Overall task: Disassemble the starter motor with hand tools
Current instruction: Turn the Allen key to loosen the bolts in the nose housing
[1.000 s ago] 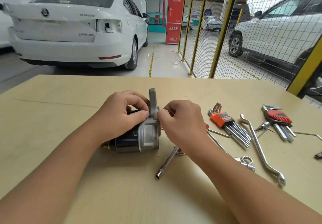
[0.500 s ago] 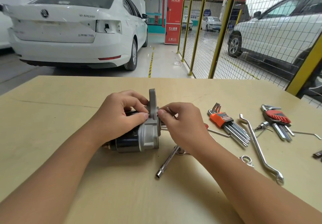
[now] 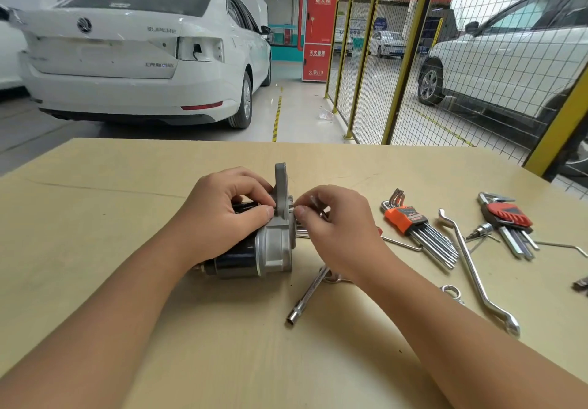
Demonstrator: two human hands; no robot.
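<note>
The starter motor, a black body with a grey aluminium nose housing and an upright flange, lies on its side on the wooden table. My left hand grips its upper body, thumb against the flange. My right hand sits just right of the flange, its thumb and fingers pinching a small bolt that sticks out of the housing. A metal shaft or bolt end shows below my fingers.
A socket wrench lies in front of the motor. To the right lie an orange hex key set, a long double-ended ring spanner, a red hex key set, a small ring spanner and loose hex keys. Cars and a yellow mesh fence stand beyond the table.
My right hand has shifted slightly to the right while pinching at the flange, and a short length of bolt now shows between its fingertips and the housing. My left hand holds still.
</note>
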